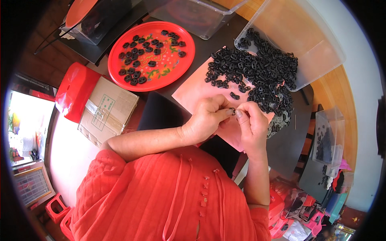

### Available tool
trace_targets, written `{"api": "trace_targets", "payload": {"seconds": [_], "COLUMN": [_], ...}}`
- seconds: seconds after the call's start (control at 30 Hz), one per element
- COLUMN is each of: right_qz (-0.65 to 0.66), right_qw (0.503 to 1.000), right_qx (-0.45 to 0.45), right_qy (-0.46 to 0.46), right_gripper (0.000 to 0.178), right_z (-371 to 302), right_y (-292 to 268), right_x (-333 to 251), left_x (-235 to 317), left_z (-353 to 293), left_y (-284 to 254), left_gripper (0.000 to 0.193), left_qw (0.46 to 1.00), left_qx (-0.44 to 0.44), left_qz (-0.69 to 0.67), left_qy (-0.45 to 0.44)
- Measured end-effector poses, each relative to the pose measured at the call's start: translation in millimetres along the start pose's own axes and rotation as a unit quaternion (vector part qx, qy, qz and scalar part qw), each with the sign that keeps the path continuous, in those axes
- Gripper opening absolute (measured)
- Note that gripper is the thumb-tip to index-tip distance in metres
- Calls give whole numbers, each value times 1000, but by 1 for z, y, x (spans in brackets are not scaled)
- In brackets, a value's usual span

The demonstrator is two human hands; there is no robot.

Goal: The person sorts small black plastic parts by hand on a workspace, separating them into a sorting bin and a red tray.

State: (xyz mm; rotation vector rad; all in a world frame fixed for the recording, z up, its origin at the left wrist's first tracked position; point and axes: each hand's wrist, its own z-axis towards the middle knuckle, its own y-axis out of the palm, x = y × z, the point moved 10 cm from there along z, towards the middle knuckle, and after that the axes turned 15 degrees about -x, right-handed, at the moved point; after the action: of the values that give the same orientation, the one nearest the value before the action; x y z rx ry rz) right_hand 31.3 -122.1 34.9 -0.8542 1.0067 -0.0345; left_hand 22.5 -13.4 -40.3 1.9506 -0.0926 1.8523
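Between the fingertips of both hands is a small black plastic piece (233,111), pinched from two sides and partly covered. My left hand (206,118) grips it with thumb and forefinger, the other fingers curled. Opposite, my right hand (253,122) is closed on the same piece. Under them lies a pink sheet (193,94). Just beyond the hands, a heap of black plastic pieces with holes (257,66) spreads over the sheet. One loose black piece (235,95) lies near my fingers. Small greyish parts (280,128), too fine to name, are piled right of my right hand.
A round red patterned tray (113,64) holding several black pieces stands at the far left. Behind the heap, a clear plastic bin (317,44) lies tipped toward it. Another clear bin (201,16) is at the back. A cardboard box (105,110) sits left of the dark table (295,144).
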Motion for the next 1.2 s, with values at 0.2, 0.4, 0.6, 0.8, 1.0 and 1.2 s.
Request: {"api": "trace_targets", "payload": {"seconds": [0.2,0.4,0.6,0.8,1.0,1.2], "right_qz": [35,10,-239,-369,-403,260], "right_qw": [999,982,964,927,909,948], "right_qx": [13,117,65,-59,-100,-28], "right_qy": [20,147,101,37,32,182], "right_gripper": [7,7,12,15,18,11], "right_z": [-4,-24,-8,5,1,-4], "right_y": [-7,-58,-34,-6,0,-1], "right_x": [11,48,23,14,16,54], "left_x": [3,4,-3,-3,-1,6], "left_z": [-1,-16,-18,-18,-18,-14], "left_y": [1,-15,-18,-20,-20,-16], "left_gripper": [10,11,11,13,18,19], "left_qw": [1000,995,995,996,993,998], "left_qx": [-2,53,35,30,46,38], "left_qz": [-2,-78,-88,-90,-103,-52], "left_qy": [-4,-15,-12,-2,-18,-11]}}
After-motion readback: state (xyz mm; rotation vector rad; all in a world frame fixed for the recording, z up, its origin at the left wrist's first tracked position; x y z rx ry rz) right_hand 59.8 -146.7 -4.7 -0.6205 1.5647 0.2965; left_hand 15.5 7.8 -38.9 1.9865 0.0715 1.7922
